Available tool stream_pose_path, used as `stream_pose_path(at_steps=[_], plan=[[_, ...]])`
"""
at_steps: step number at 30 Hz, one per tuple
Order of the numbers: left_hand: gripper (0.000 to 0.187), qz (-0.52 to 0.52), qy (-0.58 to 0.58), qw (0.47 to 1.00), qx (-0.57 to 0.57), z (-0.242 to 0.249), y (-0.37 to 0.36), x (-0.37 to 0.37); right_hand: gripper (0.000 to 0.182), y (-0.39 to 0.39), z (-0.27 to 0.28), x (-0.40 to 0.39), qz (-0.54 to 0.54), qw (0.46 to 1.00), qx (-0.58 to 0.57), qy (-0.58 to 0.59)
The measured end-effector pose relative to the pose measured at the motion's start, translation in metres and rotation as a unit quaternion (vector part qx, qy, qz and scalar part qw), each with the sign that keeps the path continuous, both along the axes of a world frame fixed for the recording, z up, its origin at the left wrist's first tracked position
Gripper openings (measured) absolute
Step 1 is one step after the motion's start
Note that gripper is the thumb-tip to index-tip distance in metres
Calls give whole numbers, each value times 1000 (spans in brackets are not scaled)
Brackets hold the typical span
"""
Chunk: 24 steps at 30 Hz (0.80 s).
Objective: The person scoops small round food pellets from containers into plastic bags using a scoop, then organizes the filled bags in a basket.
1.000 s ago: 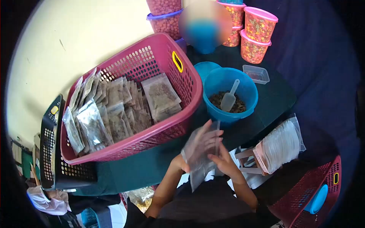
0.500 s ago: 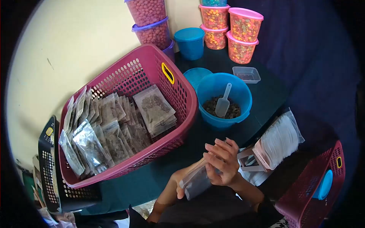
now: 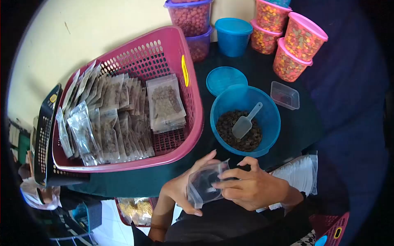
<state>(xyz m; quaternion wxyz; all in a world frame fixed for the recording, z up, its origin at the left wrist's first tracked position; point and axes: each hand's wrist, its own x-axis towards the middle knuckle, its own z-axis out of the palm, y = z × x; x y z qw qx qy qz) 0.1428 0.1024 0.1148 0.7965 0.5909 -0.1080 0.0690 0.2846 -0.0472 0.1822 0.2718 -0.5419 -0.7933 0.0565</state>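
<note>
Fingers of the left hand point(image 3: 178, 189) curved around a clear, soft plastic bag point(image 3: 201, 184), thumb near its lower edge. Those of the right hand point(image 3: 256, 189) half-bent, tips at the bag's side; pinching or merely touching, could not tell. Bag see-through, no contents visible, held just nearer the body than a round blue plastic tub point(image 3: 274, 125). Translucent white plastic scoop point(image 3: 243, 126) rested on dark brown pieces point(image 3: 230, 133) inside. Judged the step in hand to be parting the bag's mouth; next move seemed to call for a steady left hold while right fingertips spread the film.
</note>
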Motion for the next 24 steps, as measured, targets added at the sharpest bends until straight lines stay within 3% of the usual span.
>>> stream_pose_path(at_steps=[2, 5, 7, 10, 12, 15, 19, 24], plan=[[120, 18, 10, 1000, 4, -10, -6, 3, 14, 0, 0, 20, 80, 995, -47, 33], [119, 81, 49, 996, 2, -15, -17, 0, 17, 11, 16, 60, 90, 986, -41, 135], [117, 171, 16, 985, -27, -25, -25, -1, 18, 27, 14, 93, 16, 997, 1, 80], [116, 239, 7, 969, -59, -20, -40, -5, 23, 55, -25, 145, -102, 989, -54, -95], [114, 276, -10, 960, -35, -17, -45, -5, 23, 64, -58, 169, -117, 963, -118, -213], [112, 323, 38, 945, 24, -11, -54, -6, 20, 70, -81, 179, -94, 948, -154, -263], [112, 375, 47, 922, 89, -12, -60, -2, 19, 75, -89, 185, -66, 933, -219, -279], [114, 423, -6, 895, 143, -22, -62, 13, 22, 67, -67, 185, -54, 947, -272, -159]])
